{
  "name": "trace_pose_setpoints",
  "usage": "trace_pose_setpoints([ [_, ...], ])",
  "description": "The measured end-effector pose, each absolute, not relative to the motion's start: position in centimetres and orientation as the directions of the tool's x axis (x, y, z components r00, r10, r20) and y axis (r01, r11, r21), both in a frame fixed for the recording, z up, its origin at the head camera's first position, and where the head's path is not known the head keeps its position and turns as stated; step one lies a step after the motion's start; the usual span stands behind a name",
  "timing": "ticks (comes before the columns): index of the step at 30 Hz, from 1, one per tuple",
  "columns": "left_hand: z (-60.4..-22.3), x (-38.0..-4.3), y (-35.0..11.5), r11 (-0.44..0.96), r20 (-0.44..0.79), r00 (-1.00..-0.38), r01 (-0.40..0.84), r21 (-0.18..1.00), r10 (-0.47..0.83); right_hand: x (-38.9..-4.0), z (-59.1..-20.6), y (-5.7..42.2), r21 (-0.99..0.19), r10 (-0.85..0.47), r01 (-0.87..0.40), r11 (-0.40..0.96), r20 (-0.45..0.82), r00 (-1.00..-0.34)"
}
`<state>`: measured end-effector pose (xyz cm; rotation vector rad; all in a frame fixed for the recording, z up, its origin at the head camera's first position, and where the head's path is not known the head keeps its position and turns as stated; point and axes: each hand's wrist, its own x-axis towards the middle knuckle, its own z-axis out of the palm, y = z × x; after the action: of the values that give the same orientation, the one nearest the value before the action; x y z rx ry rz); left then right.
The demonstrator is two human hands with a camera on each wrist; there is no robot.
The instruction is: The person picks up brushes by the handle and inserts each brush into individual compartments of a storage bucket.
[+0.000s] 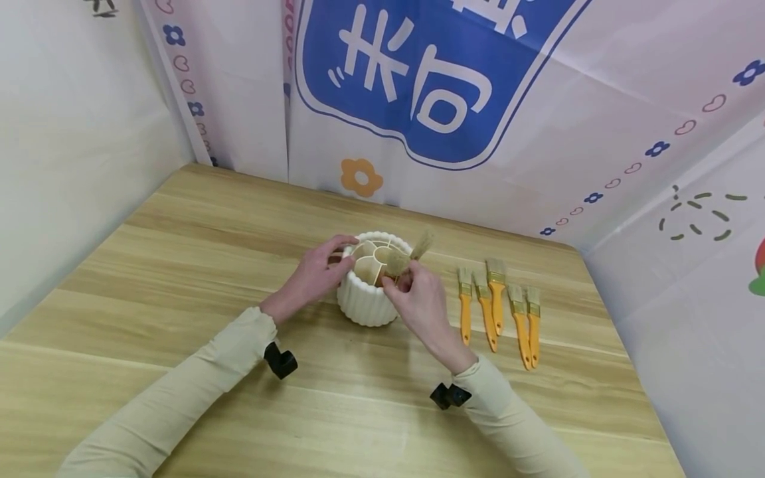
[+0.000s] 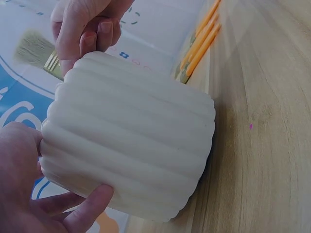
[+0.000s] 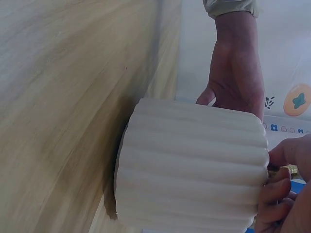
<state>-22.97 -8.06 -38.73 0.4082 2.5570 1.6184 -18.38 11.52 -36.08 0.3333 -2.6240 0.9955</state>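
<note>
A white ribbed pot (image 1: 366,302) stands on the table, divided inside into compartments around a central ring. My left hand (image 1: 317,275) grips its left side and rim; in the left wrist view the fingers of the left hand (image 2: 29,179) lie against the ribbed wall. At the pot's right rim, my right hand (image 1: 421,302) pinches a paintbrush, its handle hidden by the hand and pot. Pale bristles (image 1: 422,245) rise above the fingers, and a second bristle head (image 1: 396,261) shows over the pot's opening. The left wrist view shows a metal ferrule (image 2: 52,63) beside the right hand (image 2: 87,29).
Several paintbrushes with orange handles (image 1: 498,309) lie on the wooden table (image 1: 335,411) to the right of the pot, bristles pointing away from me. A printed cloth wall (image 1: 239,99) rises behind the table, with more white walls at both sides.
</note>
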Motion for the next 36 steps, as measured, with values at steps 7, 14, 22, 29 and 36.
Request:
trace_pose_setpoints([
  [7,-38.7,-23.0,-7.9,0.404,0.07,-0.96,0.18,0.897,0.272,-18.2,-36.7,12.1,-0.662,-0.067,-0.31,0.682,0.365,-0.928],
  [14,-38.6,-23.2,-8.0,0.374,0.041,-0.959,0.148,0.916,0.281,-17.2,-37.8,14.2,-0.716,-0.024,-0.294,0.633,0.362,-0.932],
  [22,-38.2,-23.5,-8.3,0.331,-0.037,-0.953,0.068,0.941,0.3,-17.2,-38.5,17.6,-0.775,0.061,-0.221,0.592,0.316,-0.947],
  [29,-38.1,-23.6,-8.1,0.324,-0.027,-0.948,0.081,0.943,0.316,-17.8,-38.9,22.2,-0.805,0.199,-0.046,0.592,0.201,-0.959],
  [36,-38.3,-23.5,-8.1,0.339,-0.011,-0.949,0.101,0.935,0.314,-17.9,-39.5,27.7,-0.777,0.341,0.127,0.617,0.119,-0.932],
])
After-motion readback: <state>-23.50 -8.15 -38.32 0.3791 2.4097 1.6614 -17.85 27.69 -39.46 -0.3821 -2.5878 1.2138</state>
